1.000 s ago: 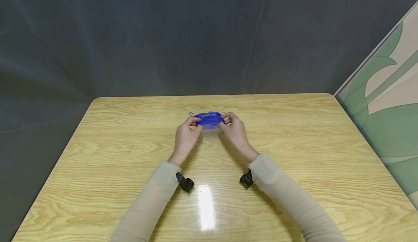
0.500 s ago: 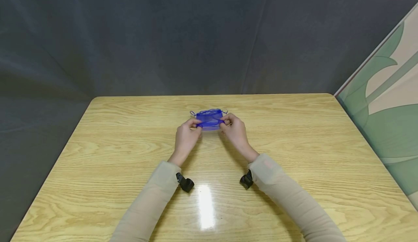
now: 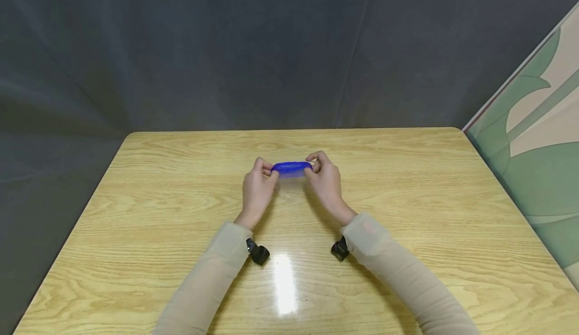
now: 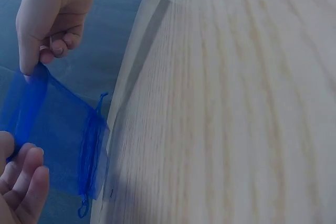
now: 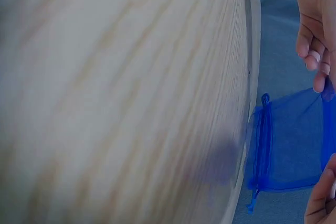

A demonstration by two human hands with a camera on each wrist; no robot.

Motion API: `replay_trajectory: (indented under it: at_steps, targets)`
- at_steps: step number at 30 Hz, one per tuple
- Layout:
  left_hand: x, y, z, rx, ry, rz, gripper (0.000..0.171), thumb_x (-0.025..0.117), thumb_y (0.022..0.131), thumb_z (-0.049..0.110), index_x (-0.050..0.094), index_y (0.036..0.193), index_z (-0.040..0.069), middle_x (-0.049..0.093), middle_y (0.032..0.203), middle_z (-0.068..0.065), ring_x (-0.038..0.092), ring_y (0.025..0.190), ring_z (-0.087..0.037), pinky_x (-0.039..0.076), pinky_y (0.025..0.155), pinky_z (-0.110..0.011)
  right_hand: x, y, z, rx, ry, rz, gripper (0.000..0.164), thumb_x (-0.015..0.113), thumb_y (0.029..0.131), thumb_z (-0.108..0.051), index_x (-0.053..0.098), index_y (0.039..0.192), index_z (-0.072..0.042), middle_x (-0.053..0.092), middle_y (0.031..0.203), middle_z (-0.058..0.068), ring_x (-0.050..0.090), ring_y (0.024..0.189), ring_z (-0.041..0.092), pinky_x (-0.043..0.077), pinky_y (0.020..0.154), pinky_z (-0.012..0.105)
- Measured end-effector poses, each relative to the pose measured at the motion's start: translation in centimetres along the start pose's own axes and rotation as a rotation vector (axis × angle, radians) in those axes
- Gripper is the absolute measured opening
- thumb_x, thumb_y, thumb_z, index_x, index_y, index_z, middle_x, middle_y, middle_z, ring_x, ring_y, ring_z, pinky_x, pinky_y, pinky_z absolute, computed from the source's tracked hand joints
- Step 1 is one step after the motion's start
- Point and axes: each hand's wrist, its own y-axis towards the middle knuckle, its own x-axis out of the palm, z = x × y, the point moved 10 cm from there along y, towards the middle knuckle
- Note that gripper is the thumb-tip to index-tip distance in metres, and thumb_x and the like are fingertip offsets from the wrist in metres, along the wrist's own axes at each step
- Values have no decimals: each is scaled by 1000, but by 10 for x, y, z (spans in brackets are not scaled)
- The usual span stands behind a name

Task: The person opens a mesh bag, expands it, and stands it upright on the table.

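Note:
A sheer blue organza drawstring pouch point(image 3: 291, 170) is stretched between my two hands above the table. My left hand point(image 3: 258, 187) pinches one side of it between thumb and fingers. On the opposite side, my right hand point(image 3: 324, 182) pinches it in the same way. In the left wrist view the pouch point(image 4: 63, 135) hangs from the fingers, its gathered drawstring end lowest, with a small cord loop at each side. The right wrist view shows the pouch point(image 5: 294, 140) too, see-through and seemingly flat. From the head only a narrow blue band of it is visible.
A wood-grain table point(image 3: 181, 189) lies beneath both arms, with a bright light reflection near its front. Behind it hangs a dark grey curtain point(image 3: 235, 53). A green and beige patterned panel point(image 3: 543, 174) stands along the right. Each wrist carries a small black camera point(image 3: 259, 252).
The pouch opened out to a fuller rectangle half a second ago, its cord loops showing; now it appears as a thin band with those loops hidden. Both hands stay nearly in place, still pinching it.

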Motion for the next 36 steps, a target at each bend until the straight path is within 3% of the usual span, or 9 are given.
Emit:
replay_trajectory:
  at_steps: [6,12,15,17,22,24,30,36]
  targets:
    - [-1,1,0,-11,-38,5,18,55,90,9,57,107,7,70,89,-11,66,62,-23,45,51,-21,0,-1,-2,2,-32,-5,23,56,81,0,60,104,-2,51,63,4,37,51,9,31,48,21]
    - [-2,3,1,1,-113,25,21,60,87,8,62,107,6,71,98,-13,67,62,-22,46,50,-19,-1,-1,-5,-17,-32,-2,20,59,87,-9,61,106,-2,69,84,14,48,50,3,36,45,16]
    - [-2,2,3,2,-106,14,22,61,87,11,63,108,6,71,101,-12,65,62,-16,45,50,-19,-2,-1,-5,-22,-19,0,19,59,90,-10,61,106,-1,70,87,15,58,50,12,37,44,15]
    - [-2,2,2,-6,-105,0,22,59,88,12,63,109,7,71,102,-12,66,63,-20,44,50,-19,-1,0,-4,-13,-8,-8,19,58,90,-10,61,107,-1,70,87,15,63,53,21,38,43,16]
    - [0,2,0,-20,-122,-23,24,54,91,9,63,113,6,70,105,-13,69,70,-32,44,50,-19,1,2,0,26,-21,-30,26,59,90,-14,60,113,-2,70,88,14,60,51,12,39,45,18]
    - [0,1,1,-13,-123,-24,24,54,91,7,63,114,5,70,106,-14,69,71,-32,44,49,-18,2,2,1,37,-33,-38,28,59,89,-13,60,114,-2,70,88,13,56,51,6,39,45,19]
    - [-1,2,3,3,-94,-11,20,57,91,6,64,109,3,71,102,-15,70,69,-30,43,47,-17,2,3,2,39,-43,-25,23,59,83,-1,67,104,-3,68,80,14,54,50,7,38,43,17]
    - [-5,2,3,13,-54,30,12,58,88,7,63,98,4,72,90,-12,69,65,-26,44,49,-20,0,3,0,19,-35,-1,18,59,82,1,69,96,-3,61,66,8,46,46,4,32,43,16]
